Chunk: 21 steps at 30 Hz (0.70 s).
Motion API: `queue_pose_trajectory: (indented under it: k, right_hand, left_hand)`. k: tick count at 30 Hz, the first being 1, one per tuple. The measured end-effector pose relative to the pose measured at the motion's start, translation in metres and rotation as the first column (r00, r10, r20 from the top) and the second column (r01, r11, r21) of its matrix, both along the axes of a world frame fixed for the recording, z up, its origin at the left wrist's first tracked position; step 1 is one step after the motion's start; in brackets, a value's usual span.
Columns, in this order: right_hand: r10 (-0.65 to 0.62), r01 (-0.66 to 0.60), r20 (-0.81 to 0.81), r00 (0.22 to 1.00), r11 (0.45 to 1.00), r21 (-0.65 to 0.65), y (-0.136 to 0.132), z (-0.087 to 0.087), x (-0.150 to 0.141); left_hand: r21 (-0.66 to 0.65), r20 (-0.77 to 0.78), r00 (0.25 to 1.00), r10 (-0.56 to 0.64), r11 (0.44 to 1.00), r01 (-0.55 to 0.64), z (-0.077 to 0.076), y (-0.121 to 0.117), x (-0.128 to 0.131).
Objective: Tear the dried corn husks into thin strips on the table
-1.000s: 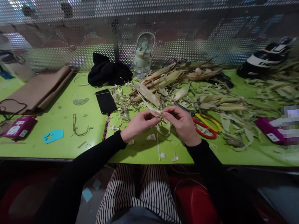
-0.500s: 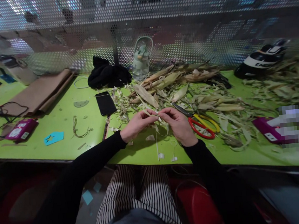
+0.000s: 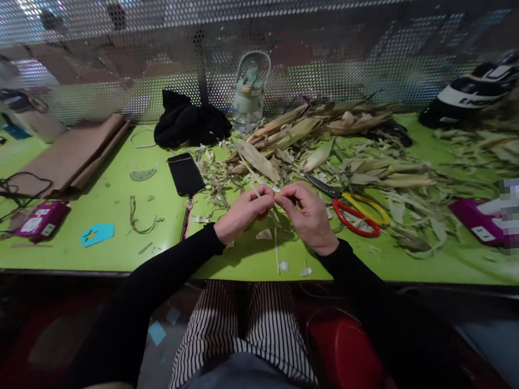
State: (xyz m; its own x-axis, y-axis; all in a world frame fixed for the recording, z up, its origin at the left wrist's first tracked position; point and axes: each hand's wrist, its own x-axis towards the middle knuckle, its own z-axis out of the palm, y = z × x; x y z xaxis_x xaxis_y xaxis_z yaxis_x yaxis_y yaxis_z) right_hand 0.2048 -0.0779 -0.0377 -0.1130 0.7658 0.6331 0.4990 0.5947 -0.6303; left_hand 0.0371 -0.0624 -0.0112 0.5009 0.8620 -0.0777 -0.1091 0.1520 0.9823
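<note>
Thumb and fingers of my left hand (image 3: 248, 212) pinch a thin pale strip of corn husk (image 3: 254, 187) over the front of the table. My right hand (image 3: 306, 215) is closed in a pinch against the left fingertips, on the same husk strip; the exact grip is partly hidden. Scissors (image 3: 355, 211) with one red and one yellow handle lie just right of my right hand. Beyond both hands spreads a heap of dried corn husks (image 3: 299, 131) and shreds. A narrow white strip (image 3: 276, 251) and small white scraps lie below my hands.
A phone (image 3: 186, 173), a black cloth (image 3: 188, 120) and a green bottle (image 3: 249, 100) stand or lie behind. Brown paper (image 3: 66, 158), a purple box (image 3: 43, 220) and a blue card (image 3: 97, 234) are at left. A black bottle (image 3: 465, 95) leans at right, near a perforated metal screen (image 3: 318, 42).
The view has shifted slightly, so the table things sit a little further right and higher. My hands stay together, the right fingers curled slightly more at the strip.
</note>
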Motion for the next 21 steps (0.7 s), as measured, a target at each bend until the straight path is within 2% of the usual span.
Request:
queue_pose_trajectory:
  k: [4,8,12,14,16,17,19,21]
  right_hand:
    - [-0.019,0.013,-0.057,0.998,0.995,-0.103,0.002,-0.004,0.001]
    - [-0.096,0.044,-0.191,0.977,0.965,-0.258,0.013,-0.010,0.006]
    - [-0.208,0.143,-0.246,0.947,0.955,-0.258,0.019,-0.009,0.022]
    - [-0.262,0.223,-0.137,0.955,0.943,-0.248,0.017,-0.004,0.038]
    - [-0.305,0.322,0.107,0.946,0.921,-0.219,0.011,0.003,0.059]
    - [-0.324,0.376,0.258,0.910,0.907,-0.188,0.007,0.006,0.070]
    - [-0.345,0.487,0.543,0.765,0.863,-0.137,-0.001,0.011,0.090]
    - [-0.306,0.568,0.711,0.633,0.808,-0.158,-0.009,0.012,0.106]
  left_hand:
    - [-0.095,0.058,0.998,0.012,0.995,-0.006,0.001,0.001,0.001]
    - [-0.222,0.114,0.993,0.011,0.975,0.015,-0.006,0.014,-0.004]
    - [-0.190,0.164,0.985,0.050,0.982,-0.018,-0.016,0.027,-0.008]
    - [-0.236,0.166,0.984,0.068,0.971,-0.027,-0.016,0.028,-0.008]
    - [-0.295,0.162,0.982,0.099,0.954,-0.047,-0.013,0.027,-0.007]
    - [-0.315,0.165,0.980,0.111,0.948,-0.055,-0.011,0.026,-0.007]
    - [-0.323,0.181,0.977,0.115,0.945,-0.051,-0.008,0.025,-0.007]
    - [-0.297,0.197,0.977,0.081,0.955,-0.019,-0.009,0.025,-0.008]
